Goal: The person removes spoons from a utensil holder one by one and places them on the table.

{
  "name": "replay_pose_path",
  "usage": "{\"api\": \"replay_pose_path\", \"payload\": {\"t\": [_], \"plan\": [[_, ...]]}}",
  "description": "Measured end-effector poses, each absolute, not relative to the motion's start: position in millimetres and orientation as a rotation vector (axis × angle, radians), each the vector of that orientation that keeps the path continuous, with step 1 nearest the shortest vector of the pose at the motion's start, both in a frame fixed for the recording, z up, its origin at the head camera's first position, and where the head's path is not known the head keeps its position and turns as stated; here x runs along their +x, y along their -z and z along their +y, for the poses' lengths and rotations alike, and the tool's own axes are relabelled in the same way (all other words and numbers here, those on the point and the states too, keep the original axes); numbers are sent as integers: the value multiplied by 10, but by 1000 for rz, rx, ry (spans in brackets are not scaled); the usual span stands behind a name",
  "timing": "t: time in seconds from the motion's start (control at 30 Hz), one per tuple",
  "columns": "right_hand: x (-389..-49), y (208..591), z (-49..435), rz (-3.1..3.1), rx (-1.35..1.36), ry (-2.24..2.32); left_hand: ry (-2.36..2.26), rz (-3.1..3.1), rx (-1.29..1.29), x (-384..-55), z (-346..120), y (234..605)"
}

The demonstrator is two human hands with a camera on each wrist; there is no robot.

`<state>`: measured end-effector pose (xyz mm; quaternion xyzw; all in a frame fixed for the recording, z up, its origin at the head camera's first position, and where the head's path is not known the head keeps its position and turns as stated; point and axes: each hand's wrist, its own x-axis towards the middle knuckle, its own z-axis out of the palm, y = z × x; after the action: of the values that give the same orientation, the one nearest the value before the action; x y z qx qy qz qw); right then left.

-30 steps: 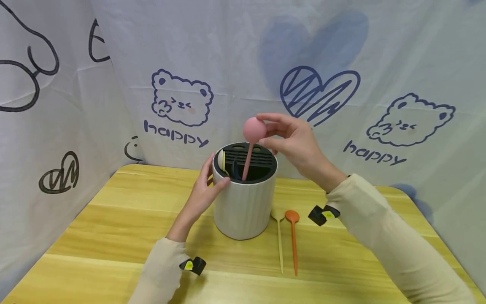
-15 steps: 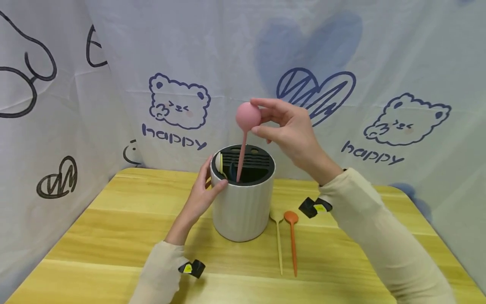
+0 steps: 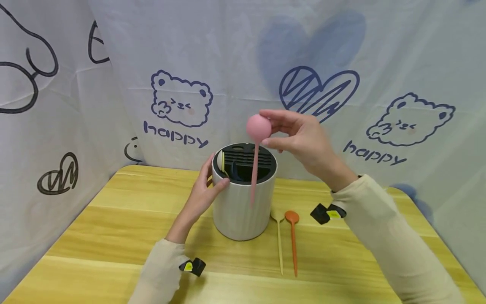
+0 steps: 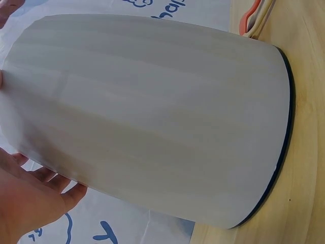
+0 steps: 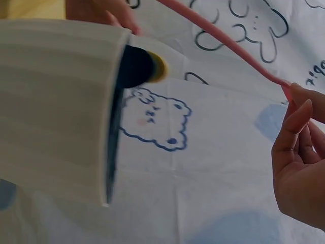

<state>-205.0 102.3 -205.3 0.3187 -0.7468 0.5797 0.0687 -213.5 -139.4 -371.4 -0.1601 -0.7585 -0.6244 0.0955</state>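
A white ribbed utensil holder (image 3: 237, 213) with a black slotted top stands on the table. My left hand (image 3: 201, 195) grips its left side, thumb by the front rim and fingers round the back. My right hand (image 3: 306, 141) pinches a pink spoon (image 3: 259, 128) by its round head, above the holder's right part. The spoon's thin handle points down, and its tip overlaps the holder's front wall in the head view. In the right wrist view the pink handle (image 5: 223, 38) runs apart from the holder's rim. A cream and a dark utensil (image 3: 233, 171) sit inside the holder's opening.
A yellow spoon (image 3: 279, 245) and an orange spoon (image 3: 294, 240) lie side by side on the wooden table (image 3: 125, 236), right of the holder. A white printed cloth (image 3: 235, 55) hangs behind and at the sides.
The pink spoon first rose and shifted left with its handle over the opening. Since then my right hand has lowered it rightward, the handle now in front of the holder. My left hand stays put.
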Motion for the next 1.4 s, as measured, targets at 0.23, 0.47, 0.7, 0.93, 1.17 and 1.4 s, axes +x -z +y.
{"api": "replay_pose_path", "payload": {"t": [0.23,0.47,0.7,0.93,1.17,1.4], "plan": [[-2043,2319,1015,-2357,917,-1874,1859,-2242,-466,-2122,-1402,3713],[-2040,2489,1105,-2409,847,-1937,1858,-2251,-471,-2129,-1385,3702],[-2051,2717,1130,-2397,786,-2113,1856,-2248,-473,-2144,-1397,3707],[-1992,2922,1179,-2386,827,-2157,1850,-2250,-481,-2148,-1387,3707],[-1888,3190,1336,-2431,810,-2129,1845,-2256,-479,-2147,-1389,3702],[-1817,3370,1439,-2459,785,-2142,1836,-2267,-460,-2123,-1396,3700]]}}
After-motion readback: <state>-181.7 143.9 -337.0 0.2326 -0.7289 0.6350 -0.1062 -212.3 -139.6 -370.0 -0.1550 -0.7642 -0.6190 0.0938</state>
